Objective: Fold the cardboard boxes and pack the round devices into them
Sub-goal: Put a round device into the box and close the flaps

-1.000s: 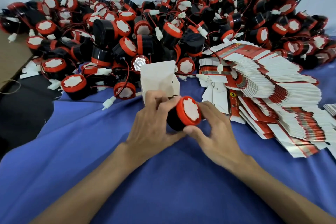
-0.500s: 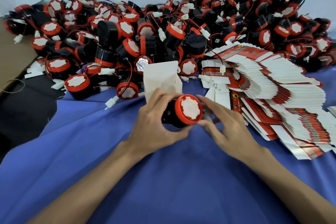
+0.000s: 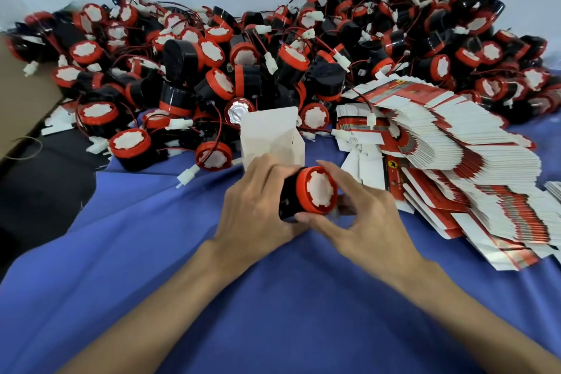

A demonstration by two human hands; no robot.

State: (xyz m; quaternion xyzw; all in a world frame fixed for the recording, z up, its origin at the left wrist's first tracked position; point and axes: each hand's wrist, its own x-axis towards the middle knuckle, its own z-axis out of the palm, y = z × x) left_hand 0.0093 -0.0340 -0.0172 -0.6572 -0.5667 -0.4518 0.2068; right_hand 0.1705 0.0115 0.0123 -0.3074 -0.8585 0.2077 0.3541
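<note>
Change: since 0.5 s ago our right hand (image 3: 364, 215) has closed in on the round device (image 3: 317, 191), with the thumb now under the red cap and the forefinger over its top; the device itself has barely shifted.
Left hand (image 3: 255, 206): our fingers (image 3: 267, 167) are curled round the black body of the device, gripping it from 9 o'clock.
Right hand: thumb and forefinger pinch the red cap from 3 o'clock; the other fingers lie loosely curled behind it.
Round device: held on its side just above the bench between both hands, its white-centred cap turned towards us.
Folded box (image 3: 270, 133): white and upright with its top flap raised, at 11 o'clock of the device, just beyond our left knuckles; we cannot tell whether they touch.
Flat boxes (image 3: 455, 155): 1 red-and-white stack, fanned out at 2 o'clock of our hands.
Pile of devices (image 3: 179, 55): heaped along the far side from 10 to 1 o'clock, tangled with red and black wires and white plugs.
Bench (image 3: 273, 297): covered in blue cloth; 1 white plug (image 3: 188, 174) lies on it at 10 o'clock of our left hand.
</note>
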